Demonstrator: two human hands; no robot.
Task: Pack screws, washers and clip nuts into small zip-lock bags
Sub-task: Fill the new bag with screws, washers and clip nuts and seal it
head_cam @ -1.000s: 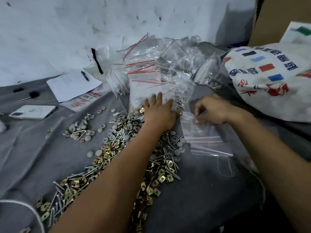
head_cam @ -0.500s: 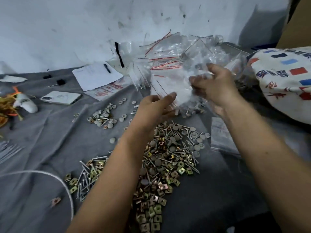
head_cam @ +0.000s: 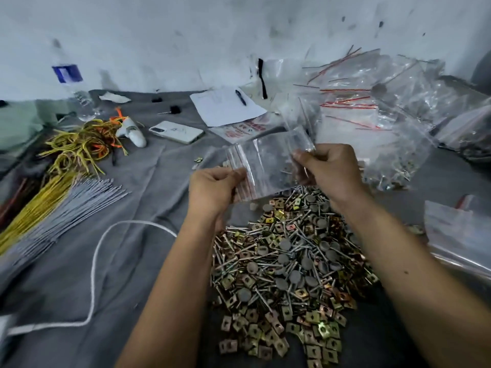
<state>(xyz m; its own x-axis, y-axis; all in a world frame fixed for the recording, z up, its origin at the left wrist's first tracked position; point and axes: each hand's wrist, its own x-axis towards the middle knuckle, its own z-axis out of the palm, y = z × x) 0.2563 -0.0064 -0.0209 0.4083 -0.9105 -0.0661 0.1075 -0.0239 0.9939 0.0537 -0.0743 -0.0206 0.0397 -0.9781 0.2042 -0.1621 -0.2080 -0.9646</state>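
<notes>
Both hands hold one small zip-lock bag point(head_cam: 268, 163) in the air, a thin, clear, glossy rectangle with a red line along its zip edge. The left hand point(head_cam: 215, 187) pinches that red-lined end between thumb and curled fingers point(head_cam: 236, 173); the right hand point(head_cam: 329, 171) pinches the opposite end, its fingers point(head_cam: 301, 158) folded around the film. Whether the bag holds anything cannot be told through the blur.

Directly below the fingers, on the grey cloth-covered worktop point(head_cam: 148, 208), lies a dense mixed heap: slim silver screws point(head_cam: 255, 258) with long shanks, flat round grey washers point(head_cam: 285, 244), and squarish brass-toned clip nuts point(head_cam: 265, 330) with a hole in each, thickest toward the near edge.

Beyond the right fingers sits a crumpled pile of clear bags point(head_cam: 372, 102) with red zip lines. Farther right of them lies a flat stack of empty bags point(head_cam: 457, 235).

Left of the left fingers run a white cord point(head_cam: 98, 251), a fanned bundle of grey ties point(head_cam: 66, 208) and tangled yellow ties point(head_cam: 77, 150). Beyond the fingers are a white phone point(head_cam: 176, 132), a paper sheet point(head_cam: 225, 107) with a pen point(head_cam: 240, 96) on it, and a clear plastic bottle point(head_cam: 77, 94).
</notes>
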